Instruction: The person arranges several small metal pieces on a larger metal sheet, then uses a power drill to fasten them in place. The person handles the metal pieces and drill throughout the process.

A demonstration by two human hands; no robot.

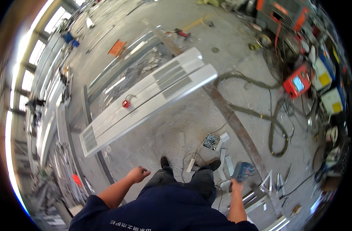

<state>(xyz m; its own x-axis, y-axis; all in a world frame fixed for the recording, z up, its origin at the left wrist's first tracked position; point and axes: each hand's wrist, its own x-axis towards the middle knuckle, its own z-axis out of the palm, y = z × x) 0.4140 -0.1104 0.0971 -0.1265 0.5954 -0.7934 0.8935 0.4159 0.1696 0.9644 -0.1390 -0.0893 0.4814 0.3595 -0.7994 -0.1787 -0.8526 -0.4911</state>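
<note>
My right hand (236,186) is closed around the grip of a blue hand-held power tool (243,171), held low at my right side above metal pieces; its exact kind is not clear. Out at my left side, my left hand (137,174) hangs in the air with loosely bent fingers and no tool that I can make out. Ahead of me, long silver metal panels (145,100) lie side by side at a slant across two steel beams. A small red object (126,103) with a thin dark loop rests on them.
A box of small metal parts (211,141) and a white power strip (190,165) with cables lie by my feet. A rusty beam (237,127) crosses the floor on the right. Beyond it are a thick hose (256,113) and a red machine (297,81). Metal profiles (56,154) are piled left.
</note>
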